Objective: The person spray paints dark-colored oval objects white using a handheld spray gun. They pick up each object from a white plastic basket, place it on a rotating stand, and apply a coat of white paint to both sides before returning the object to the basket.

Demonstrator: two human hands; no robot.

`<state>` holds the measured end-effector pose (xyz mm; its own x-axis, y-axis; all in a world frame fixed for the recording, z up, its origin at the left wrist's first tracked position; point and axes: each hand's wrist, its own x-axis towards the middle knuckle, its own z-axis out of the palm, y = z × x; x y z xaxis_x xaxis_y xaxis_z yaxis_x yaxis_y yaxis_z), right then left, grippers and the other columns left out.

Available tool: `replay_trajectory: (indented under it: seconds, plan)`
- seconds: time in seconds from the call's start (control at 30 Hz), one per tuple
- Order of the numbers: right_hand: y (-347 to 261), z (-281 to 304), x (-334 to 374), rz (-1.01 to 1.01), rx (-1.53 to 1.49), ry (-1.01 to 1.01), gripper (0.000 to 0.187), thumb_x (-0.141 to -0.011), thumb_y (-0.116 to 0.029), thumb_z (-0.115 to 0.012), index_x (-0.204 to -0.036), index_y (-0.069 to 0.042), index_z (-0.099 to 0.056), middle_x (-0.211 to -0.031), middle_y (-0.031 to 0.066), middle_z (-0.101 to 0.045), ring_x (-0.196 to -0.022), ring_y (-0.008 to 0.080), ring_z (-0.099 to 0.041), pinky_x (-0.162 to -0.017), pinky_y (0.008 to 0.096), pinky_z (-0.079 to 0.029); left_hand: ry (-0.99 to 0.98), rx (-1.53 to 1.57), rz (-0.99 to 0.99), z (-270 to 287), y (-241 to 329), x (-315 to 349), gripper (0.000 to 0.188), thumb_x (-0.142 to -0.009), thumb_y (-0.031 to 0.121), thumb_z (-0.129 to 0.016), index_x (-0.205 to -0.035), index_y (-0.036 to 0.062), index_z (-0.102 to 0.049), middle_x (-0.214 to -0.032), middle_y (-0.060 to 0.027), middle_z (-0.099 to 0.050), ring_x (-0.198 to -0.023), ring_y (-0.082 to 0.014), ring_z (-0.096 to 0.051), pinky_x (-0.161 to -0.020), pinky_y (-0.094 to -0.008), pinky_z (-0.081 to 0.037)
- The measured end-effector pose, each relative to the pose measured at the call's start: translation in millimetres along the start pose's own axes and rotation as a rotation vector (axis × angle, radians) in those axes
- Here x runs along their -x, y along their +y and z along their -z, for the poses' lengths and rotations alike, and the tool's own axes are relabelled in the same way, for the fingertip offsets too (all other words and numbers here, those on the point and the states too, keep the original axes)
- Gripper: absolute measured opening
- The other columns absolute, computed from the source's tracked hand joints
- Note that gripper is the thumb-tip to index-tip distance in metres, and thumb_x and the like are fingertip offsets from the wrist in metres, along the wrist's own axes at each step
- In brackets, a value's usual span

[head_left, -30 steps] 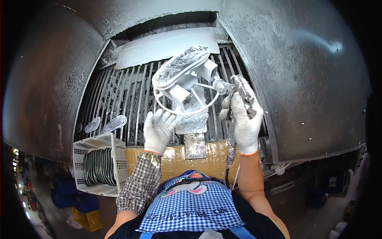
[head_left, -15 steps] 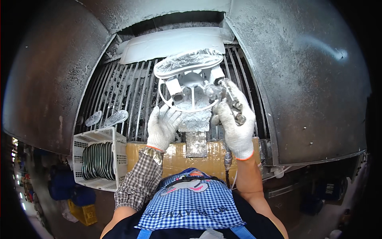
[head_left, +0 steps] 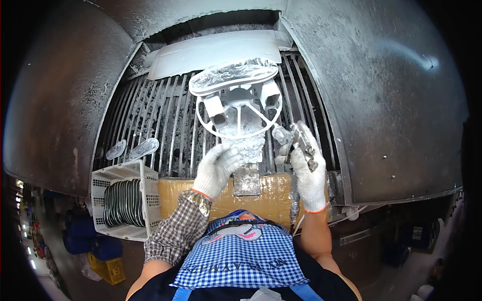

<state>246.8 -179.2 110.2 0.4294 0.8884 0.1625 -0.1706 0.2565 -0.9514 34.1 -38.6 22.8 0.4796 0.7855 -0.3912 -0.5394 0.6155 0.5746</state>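
In my white-gloved right hand (head_left: 308,173) is a metal spray gun (head_left: 296,143), gripped right of a white spoked wheel (head_left: 240,136). A hose hangs down below the gun. My gloved left hand (head_left: 217,169) hovers just below the wheel's near rim, fingers loosely spread, holding nothing. Two square white tubes (head_left: 215,109) rise from the wheel. Across them lies a long oval piece (head_left: 233,78), shaped like a shoe sole, with a shiny crinkled top and white edge. Under the wheel is a crusted white support (head_left: 246,150).
A white plastic basket (head_left: 150,195) holds several dark, upright, sole-like pieces at left. Two small foil-like ovals (head_left: 144,149) lie on the bar grate (head_left: 173,125). Metal side walls (head_left: 386,115) enclose the grate. A brown taped board (head_left: 173,200) lines the near edge.
My right hand has drawn the spray gun right and nearer, away from the wheel. The left hand has shifted right and down from the rim.
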Motion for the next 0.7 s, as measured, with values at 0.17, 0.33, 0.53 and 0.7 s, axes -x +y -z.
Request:
replay_trajectory:
  seconds: [0.17,0.33,0.53,0.7]
  plan:
    - [25.7,28.4,16.1,-0.059,0.103,0.070,0.077,-0.109,-0.037,-0.066,-0.165,0.003,-0.032,-0.133,0.0104,-0.067,-0.107,0.0111,-0.064,-0.094,0.0270,-0.054,-0.193,0.020,-0.064,-72.1,1.0,1.7,0.024,-0.105,0.022,-0.066,-0.116,0.0005,-0.066,-0.114,-0.0211,-0.074,-0.105,-0.0335,-0.075,-0.094,-0.0458,-0.063]
    - [39.6,34.4,33.4,-0.186,-0.015,0.067,0.087,-0.105,-0.046,-0.068,-0.170,-0.009,-0.024,-0.113,0.0061,-0.065,-0.093,0.0110,-0.067,-0.064,0.0257,-0.066,-0.174,0.158,-0.208,-119.4,14.9,-55.0,0.034,-0.103,0.022,-0.072,-0.129,0.0036,-0.060,-0.120,-0.0131,-0.069,-0.110,-0.0265,-0.068,-0.100,-0.0428,-0.056]
    - [54.1,41.3,51.1,-0.311,0.128,0.116,0.086,-0.098,-0.012,-0.075,-0.169,-0.006,-0.027,-0.113,0.0104,-0.069,-0.077,0.0101,-0.067,-0.050,0.0223,-0.052,0.012,0.327,-0.208,-165.6,36.9,-81.5,0.049,-0.101,0.018,-0.073,-0.142,-0.0004,-0.052,-0.125,-0.0155,-0.066,-0.111,-0.0260,-0.066,-0.098,-0.0417,-0.056]
    - [71.2,35.0,61.2,-0.302,0.096,0.172,0.077,-0.089,0.006,-0.074,-0.160,-0.002,-0.044,-0.119,0.0063,-0.064,-0.077,0.0094,-0.064,-0.054,0.0223,-0.051,-0.054,0.414,-0.278,-170.9,38.9,-87.7,0.024,-0.103,0.004,-0.059,-0.126,-0.0035,-0.062,-0.108,-0.0149,-0.069,-0.099,-0.0222,-0.065,-0.092,-0.0396,-0.055]
